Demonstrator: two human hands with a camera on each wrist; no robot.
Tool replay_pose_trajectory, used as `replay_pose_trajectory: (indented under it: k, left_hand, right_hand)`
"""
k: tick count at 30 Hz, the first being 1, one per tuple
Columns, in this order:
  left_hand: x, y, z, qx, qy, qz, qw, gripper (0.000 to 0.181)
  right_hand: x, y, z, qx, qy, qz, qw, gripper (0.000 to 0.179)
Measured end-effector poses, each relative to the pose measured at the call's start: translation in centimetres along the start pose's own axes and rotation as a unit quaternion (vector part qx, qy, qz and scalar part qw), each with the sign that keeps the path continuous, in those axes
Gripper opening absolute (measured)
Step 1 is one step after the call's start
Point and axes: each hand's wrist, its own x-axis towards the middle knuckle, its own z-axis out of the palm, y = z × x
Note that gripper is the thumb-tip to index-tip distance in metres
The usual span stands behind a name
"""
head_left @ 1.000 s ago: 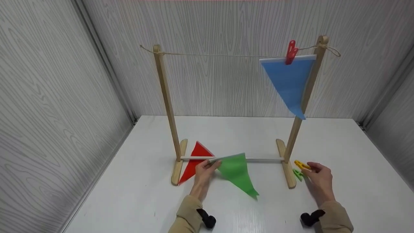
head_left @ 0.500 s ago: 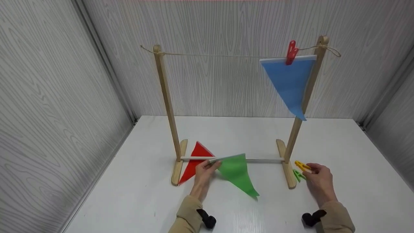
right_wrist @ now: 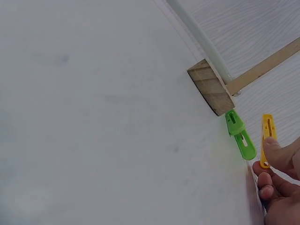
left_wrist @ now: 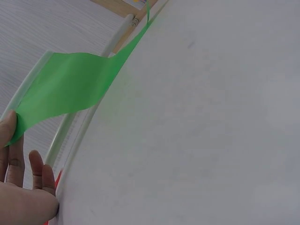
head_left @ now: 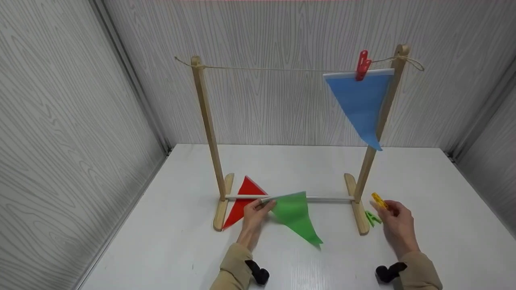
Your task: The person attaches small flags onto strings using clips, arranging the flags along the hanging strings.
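Green flag [head_left: 293, 213]: pale stiff top edge, notched tip. Left hand [head_left: 254, 215] pinches the edge's left end; cloth sags, tip toward lower right in head view. Yellow clip [head_left: 379, 200]: slotted, tilted, pinched in right hand [head_left: 398, 226], near green clip [right_wrist: 237, 127].

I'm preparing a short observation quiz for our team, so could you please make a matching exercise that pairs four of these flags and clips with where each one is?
Things
1. Blue flag
2. Green flag
3. Yellow clip
4. Green clip

Places
A. Held in the right hand
B. On the table, beside the right wooden foot
C. Hung at the string with a red clip
D. Held by its white edge in the left hand

Right pairs: 1-C, 2-D, 3-A, 4-B
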Motion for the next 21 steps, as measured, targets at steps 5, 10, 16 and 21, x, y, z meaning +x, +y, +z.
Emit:
replay_pose_trajectory:
  k: [5,10,16,21]
  left_hand:
    - [0.09,-0.1,-0.05,0.004,0.001,0.0,1.0,0.021]
    - [0.12,-0.01,-0.04,0.004,-0.001,-0.005,1.0,0.024]
    - [0.07,0.07,0.09,0.027,0.001,-0.003,0.9996,0.027]
    - [0.08,0.23,0.32,0.049,0.008,0.011,0.9987,0.027]
  right_hand:
    - [0.07,0.06,-0.01,-0.004,-0.004,0.0,1.0,0.052]
    - [0.1,-0.09,0.15,0.016,0.009,0.008,0.9998,0.053]
    - [-0.22,-0.53,0.32,0.056,0.03,0.007,0.9979,0.056]
    - [-0.23,-0.89,0.42,0.085,0.061,-0.023,0.9943,0.053]
